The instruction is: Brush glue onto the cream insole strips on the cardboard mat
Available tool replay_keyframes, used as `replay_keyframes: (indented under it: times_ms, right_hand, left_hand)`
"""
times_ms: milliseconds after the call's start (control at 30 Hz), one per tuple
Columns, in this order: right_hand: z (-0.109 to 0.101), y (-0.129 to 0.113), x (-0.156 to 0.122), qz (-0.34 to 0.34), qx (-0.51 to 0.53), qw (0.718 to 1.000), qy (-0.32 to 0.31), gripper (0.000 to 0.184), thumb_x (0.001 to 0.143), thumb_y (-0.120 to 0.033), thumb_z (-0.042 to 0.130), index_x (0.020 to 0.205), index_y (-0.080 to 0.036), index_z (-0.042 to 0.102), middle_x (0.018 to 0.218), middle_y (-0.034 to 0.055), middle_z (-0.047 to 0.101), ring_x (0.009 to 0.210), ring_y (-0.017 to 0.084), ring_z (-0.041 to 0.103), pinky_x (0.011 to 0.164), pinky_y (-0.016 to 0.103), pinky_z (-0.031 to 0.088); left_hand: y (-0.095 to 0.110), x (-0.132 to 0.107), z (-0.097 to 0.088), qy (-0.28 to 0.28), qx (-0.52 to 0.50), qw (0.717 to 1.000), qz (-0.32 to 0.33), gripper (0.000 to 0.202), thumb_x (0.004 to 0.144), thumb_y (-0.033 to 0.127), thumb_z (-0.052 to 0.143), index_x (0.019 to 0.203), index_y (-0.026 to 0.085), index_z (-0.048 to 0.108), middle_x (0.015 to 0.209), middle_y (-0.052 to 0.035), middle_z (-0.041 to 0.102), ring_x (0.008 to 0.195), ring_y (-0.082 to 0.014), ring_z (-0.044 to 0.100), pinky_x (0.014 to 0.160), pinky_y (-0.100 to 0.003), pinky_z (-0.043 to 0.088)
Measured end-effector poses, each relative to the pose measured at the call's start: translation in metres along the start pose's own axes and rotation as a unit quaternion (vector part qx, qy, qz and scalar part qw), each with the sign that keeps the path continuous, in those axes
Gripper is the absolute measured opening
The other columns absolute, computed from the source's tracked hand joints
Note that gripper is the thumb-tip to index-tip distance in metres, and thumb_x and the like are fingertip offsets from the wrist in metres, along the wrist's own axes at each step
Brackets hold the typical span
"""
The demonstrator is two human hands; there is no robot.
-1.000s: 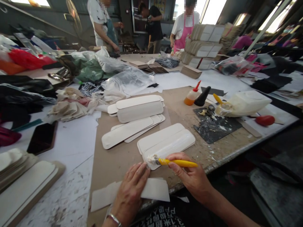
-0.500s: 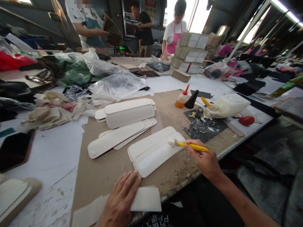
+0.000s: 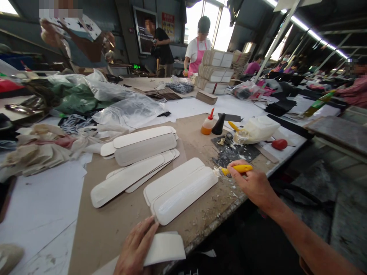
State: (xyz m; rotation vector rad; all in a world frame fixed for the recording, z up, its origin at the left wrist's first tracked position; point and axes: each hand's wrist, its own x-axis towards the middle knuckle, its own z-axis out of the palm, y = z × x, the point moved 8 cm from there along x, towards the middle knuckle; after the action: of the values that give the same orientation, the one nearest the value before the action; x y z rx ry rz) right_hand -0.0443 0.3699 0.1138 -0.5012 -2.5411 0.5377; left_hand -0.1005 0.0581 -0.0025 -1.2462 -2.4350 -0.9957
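Right hand [image 3: 254, 185]: grip pinching yellow brush [image 3: 236, 168], bristles at far end of glossy strip [image 3: 185, 194] on table [image 3: 218, 217]. Left hand [image 3: 134, 248]: grip spread flat on white card [image 3: 168, 247], fingertips at strip's near end.

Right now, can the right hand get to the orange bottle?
Probably yes. Only the flat black mat lies between the right hand and the bottle; the cone stands beside it, not in front. The hand holds the brush, though.
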Motion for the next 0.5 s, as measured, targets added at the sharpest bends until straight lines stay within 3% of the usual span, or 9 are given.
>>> replay_keyframes:
  times_ms: [100, 167, 233, 333, 400, 500]
  right_hand:
    - [-0.012, -0.001, 0.013, 0.032, -0.037, 0.998, -0.029, 0.023, 0.086, -0.037, 0.039, 0.081, -0.02, 0.053, 0.076, 0.0043, 0.062, 0.065, 0.016, 0.058, 0.062, 0.026, 0.043]
    - [-0.008, 0.001, 0.023, 0.045, -0.065, 0.995, -0.067, 0.024, 0.087, -0.035, 0.035, 0.08, -0.02, 0.052, 0.071, 0.0039, 0.062, 0.067, 0.017, 0.058, 0.064, 0.027, 0.042]
    - [0.012, 0.01, 0.029, 0.06, -0.107, 0.981, -0.147, 0.027, 0.089, -0.033, 0.031, 0.084, -0.019, 0.053, 0.075, 0.006, 0.063, 0.073, 0.019, 0.06, 0.066, 0.027, 0.04]
    - [0.056, 0.031, 0.029, 0.075, -0.169, 0.945, -0.272, 0.031, 0.09, -0.032, 0.029, 0.09, -0.016, 0.056, 0.082, 0.0117, 0.066, 0.079, 0.023, 0.062, 0.066, 0.029, 0.038]
    - [0.08, 0.043, 0.025, 0.078, -0.181, 0.93, -0.311, 0.03, 0.088, -0.029, 0.033, 0.088, -0.015, 0.059, 0.081, 0.0137, 0.067, 0.078, 0.025, 0.063, 0.064, 0.03, 0.038]
    - [0.102, 0.051, 0.018, 0.067, -0.176, 0.924, -0.334, 0.027, 0.086, -0.026, 0.037, 0.084, -0.015, 0.062, 0.082, 0.0126, 0.068, 0.078, 0.023, 0.063, 0.065, 0.029, 0.038]
  left_hand:
    - [-0.016, 0.0, -0.002, 0.032, -0.074, 0.992, -0.102, 0.045, 0.079, 0.011, 0.037, 0.118, 0.025, 0.053, 0.118, -0.0064, 0.059, 0.11, -0.0214, 0.054, 0.095, -0.035, 0.043]
    - [-0.029, 0.002, -0.002, 0.031, -0.128, 0.973, -0.189, 0.034, 0.08, 0.021, 0.043, 0.109, 0.026, 0.06, 0.111, -0.0041, 0.064, 0.103, -0.0221, 0.059, 0.092, -0.036, 0.045]
    - [-0.042, 0.004, 0.002, 0.007, -0.189, 0.936, -0.298, 0.028, 0.078, 0.035, 0.051, 0.099, 0.024, 0.066, 0.1, -0.004, 0.069, 0.088, -0.0232, 0.065, 0.083, -0.036, 0.051]
    - [-0.049, 0.005, 0.006, 0.004, -0.279, 0.85, -0.448, 0.049, 0.067, 0.058, 0.058, 0.091, 0.017, 0.069, 0.083, -0.0079, 0.072, 0.071, -0.0244, 0.067, 0.069, -0.036, 0.055]
    - [-0.047, 0.009, 0.004, 0.04, -0.319, 0.808, -0.494, 0.061, 0.057, 0.065, 0.061, 0.086, 0.012, 0.07, 0.076, -0.0103, 0.071, 0.07, -0.0254, 0.066, 0.069, -0.038, 0.054]
    - [-0.043, 0.015, 0.004, 0.059, -0.347, 0.778, -0.52, 0.066, 0.051, 0.065, 0.066, 0.083, 0.008, 0.07, 0.072, -0.0118, 0.07, 0.066, -0.0235, 0.064, 0.067, -0.037, 0.054]
